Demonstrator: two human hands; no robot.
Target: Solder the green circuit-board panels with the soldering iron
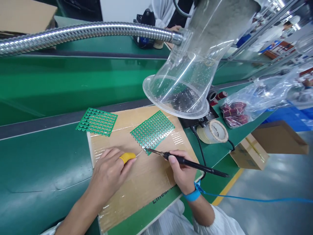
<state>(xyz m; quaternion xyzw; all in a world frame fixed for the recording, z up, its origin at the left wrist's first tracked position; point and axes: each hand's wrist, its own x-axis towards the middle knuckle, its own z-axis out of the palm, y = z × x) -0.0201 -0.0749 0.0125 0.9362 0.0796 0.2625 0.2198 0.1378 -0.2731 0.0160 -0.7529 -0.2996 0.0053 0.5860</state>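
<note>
My right hand (pixel 184 169) is closed around a black soldering iron (pixel 188 162). The iron's tip meets the near corner of a green circuit board panel (pixel 153 130) lying on a cardboard sheet (pixel 137 192). In my left hand (pixel 111 168), thumb and forefinger pinch a thin strand of solder wire (pixel 139 153), whose end points at that same corner. A yellow finger cot (pixel 127 157) covers the left forefinger. Farther left, a second green circuit board panel (pixel 97 121) rests partly on the cardboard. A blue wrist strap (pixel 193 195) circles my right wrist.
A clear fume hood (pixel 181 88) on a metal hose (pixel 97 30) hangs over the boards. To the right are a tape roll (pixel 212 132), a bag of dark red wire bundles (pixel 236 112) and a cardboard box (pixel 250 151). A blue cord trails right. Another person's hand (pixel 175 28) shows behind.
</note>
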